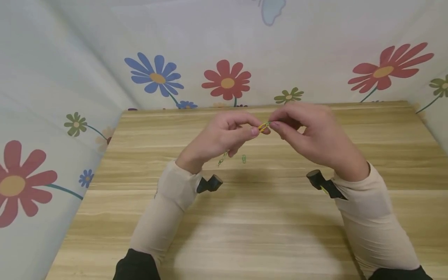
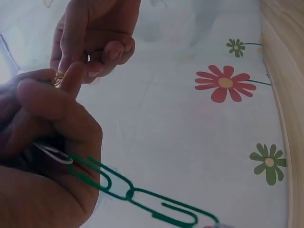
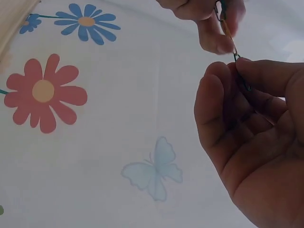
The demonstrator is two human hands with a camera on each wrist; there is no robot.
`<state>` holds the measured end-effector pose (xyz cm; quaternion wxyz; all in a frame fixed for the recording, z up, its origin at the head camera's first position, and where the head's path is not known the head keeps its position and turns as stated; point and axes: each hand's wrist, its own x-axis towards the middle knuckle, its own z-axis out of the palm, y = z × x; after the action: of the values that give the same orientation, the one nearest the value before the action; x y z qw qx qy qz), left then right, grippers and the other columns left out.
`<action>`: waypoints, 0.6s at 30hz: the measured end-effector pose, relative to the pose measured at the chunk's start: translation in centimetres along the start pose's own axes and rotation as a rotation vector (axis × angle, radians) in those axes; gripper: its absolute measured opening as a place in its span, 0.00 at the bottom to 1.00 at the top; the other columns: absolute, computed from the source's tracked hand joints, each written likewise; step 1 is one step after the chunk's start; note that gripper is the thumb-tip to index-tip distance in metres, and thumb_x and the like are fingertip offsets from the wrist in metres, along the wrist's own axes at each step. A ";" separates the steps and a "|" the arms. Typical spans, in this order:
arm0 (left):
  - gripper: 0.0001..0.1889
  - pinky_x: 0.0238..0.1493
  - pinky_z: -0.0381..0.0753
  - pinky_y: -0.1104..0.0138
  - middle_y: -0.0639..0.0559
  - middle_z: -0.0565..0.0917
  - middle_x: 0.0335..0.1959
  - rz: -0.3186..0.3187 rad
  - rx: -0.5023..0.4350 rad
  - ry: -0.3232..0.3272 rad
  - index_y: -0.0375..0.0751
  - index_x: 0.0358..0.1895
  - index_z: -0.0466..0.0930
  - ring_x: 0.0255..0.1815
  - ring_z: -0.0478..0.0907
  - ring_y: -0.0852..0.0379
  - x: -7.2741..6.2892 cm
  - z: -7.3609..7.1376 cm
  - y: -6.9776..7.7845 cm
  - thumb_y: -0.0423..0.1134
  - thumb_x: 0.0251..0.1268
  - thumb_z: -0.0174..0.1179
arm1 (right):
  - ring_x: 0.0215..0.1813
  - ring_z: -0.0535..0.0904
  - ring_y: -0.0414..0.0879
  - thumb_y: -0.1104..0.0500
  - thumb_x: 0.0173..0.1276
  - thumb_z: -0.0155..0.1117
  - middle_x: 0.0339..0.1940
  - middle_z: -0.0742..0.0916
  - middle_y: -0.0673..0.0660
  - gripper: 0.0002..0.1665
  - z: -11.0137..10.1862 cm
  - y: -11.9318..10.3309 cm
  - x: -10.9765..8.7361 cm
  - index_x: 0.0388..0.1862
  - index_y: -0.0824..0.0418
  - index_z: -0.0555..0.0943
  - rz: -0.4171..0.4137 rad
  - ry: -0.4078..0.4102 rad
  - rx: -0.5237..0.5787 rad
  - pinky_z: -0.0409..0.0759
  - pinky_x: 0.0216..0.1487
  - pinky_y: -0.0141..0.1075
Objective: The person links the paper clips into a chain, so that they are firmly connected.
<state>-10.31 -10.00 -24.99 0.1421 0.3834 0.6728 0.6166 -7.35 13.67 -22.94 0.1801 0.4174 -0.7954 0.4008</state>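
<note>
My left hand (image 1: 225, 130) pinches a yellow paper clip (image 1: 262, 127) between thumb and fingertips, above the far half of the table. My right hand (image 1: 315, 134) meets it from the other side, pinching a green paper clip (image 3: 236, 56) against the yellow one; its far end is hidden by the fingers. From under my left hand hangs a chain of linked clips: a white paper clip (image 2: 56, 153) partly inside the palm, then green paper clips (image 2: 129, 194) below it. A single green paper clip (image 1: 244, 158) lies on the table beneath the hands.
The wooden table (image 1: 245, 229) reaches back to a pale cloth (image 1: 301, 42) printed with flowers, which also hangs at both sides. A black wrist camera (image 1: 211, 183) sits on the left sleeve, another black camera (image 1: 316, 179) on the right.
</note>
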 end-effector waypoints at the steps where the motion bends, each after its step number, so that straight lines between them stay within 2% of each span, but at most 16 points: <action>1: 0.12 0.12 0.65 0.62 0.45 0.66 0.12 0.004 -0.012 -0.024 0.32 0.50 0.83 0.09 0.61 0.49 0.0 0.0 0.0 0.35 0.75 0.55 | 0.29 0.77 0.36 0.75 0.63 0.69 0.32 0.84 0.45 0.10 0.1 0.0 0.1 0.40 0.64 0.85 -0.021 -0.001 -0.009 0.78 0.34 0.25; 4: 0.12 0.14 0.69 0.61 0.42 0.72 0.13 0.024 -0.072 -0.086 0.30 0.48 0.81 0.11 0.66 0.47 0.0 0.0 0.0 0.35 0.77 0.52 | 0.31 0.79 0.35 0.76 0.61 0.71 0.34 0.87 0.46 0.12 0.3 -0.2 0.1 0.40 0.64 0.85 -0.065 -0.007 0.002 0.79 0.36 0.24; 6: 0.10 0.16 0.72 0.60 0.39 0.76 0.17 0.038 -0.109 -0.102 0.30 0.44 0.80 0.14 0.70 0.47 0.0 0.1 -0.1 0.35 0.77 0.52 | 0.31 0.79 0.35 0.77 0.59 0.71 0.33 0.86 0.47 0.12 0.5 -0.3 0.2 0.39 0.65 0.85 -0.090 -0.008 0.024 0.79 0.35 0.24; 8: 0.09 0.20 0.74 0.60 0.39 0.77 0.20 0.043 -0.118 -0.092 0.32 0.41 0.79 0.16 0.71 0.47 0.2 0.2 0.0 0.34 0.77 0.53 | 0.30 0.79 0.36 0.77 0.58 0.71 0.32 0.86 0.48 0.13 0.5 -0.3 0.2 0.40 0.65 0.85 -0.102 -0.006 0.049 0.79 0.35 0.25; 10: 0.09 0.19 0.71 0.62 0.41 0.74 0.20 0.044 -0.119 -0.062 0.33 0.39 0.79 0.17 0.69 0.49 0.2 0.1 0.1 0.33 0.76 0.53 | 0.29 0.78 0.38 0.76 0.59 0.71 0.31 0.85 0.48 0.12 0.6 -0.1 0.3 0.41 0.66 0.85 -0.083 -0.001 0.062 0.78 0.34 0.25; 12: 0.09 0.15 0.64 0.65 0.44 0.69 0.18 0.055 -0.119 -0.019 0.31 0.38 0.79 0.14 0.63 0.52 0.1 -0.1 0.4 0.32 0.75 0.53 | 0.28 0.78 0.39 0.73 0.62 0.71 0.30 0.85 0.48 0.10 0.8 0.5 0.3 0.42 0.65 0.85 -0.011 -0.007 0.081 0.78 0.33 0.27; 14: 0.08 0.13 0.56 0.66 0.48 0.63 0.16 0.069 -0.121 0.034 0.30 0.39 0.79 0.12 0.56 0.54 -0.1 -0.4 0.7 0.32 0.74 0.53 | 0.27 0.78 0.41 0.69 0.67 0.69 0.29 0.84 0.48 0.07 1.3 1.7 0.3 0.44 0.64 0.84 0.103 -0.045 0.106 0.78 0.31 0.29; 16: 0.08 0.13 0.49 0.67 0.50 0.60 0.15 0.103 -0.127 0.080 0.30 0.39 0.80 0.11 0.52 0.56 -0.2 -0.7 0.8 0.31 0.72 0.52 | 0.27 0.78 0.42 0.64 0.71 0.67 0.30 0.83 0.49 0.06 2.5 3.5 0.4 0.45 0.62 0.84 0.229 -0.113 0.102 0.78 0.31 0.33; 18: 0.08 0.13 0.47 0.67 0.51 0.59 0.14 0.132 -0.139 0.115 0.33 0.40 0.81 0.11 0.50 0.56 -0.4 -1.0 0.9 0.31 0.72 0.52 | 0.28 0.78 0.44 0.61 0.74 0.64 0.31 0.84 0.51 0.06 4.2 5.8 0.4 0.45 0.60 0.84 0.337 -0.211 0.086 0.78 0.32 0.37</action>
<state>-10.36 -11.07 -24.07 0.0888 0.3801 0.6088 0.6906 -12.04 12.05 -28.12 0.0082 0.3252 -0.8507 0.4129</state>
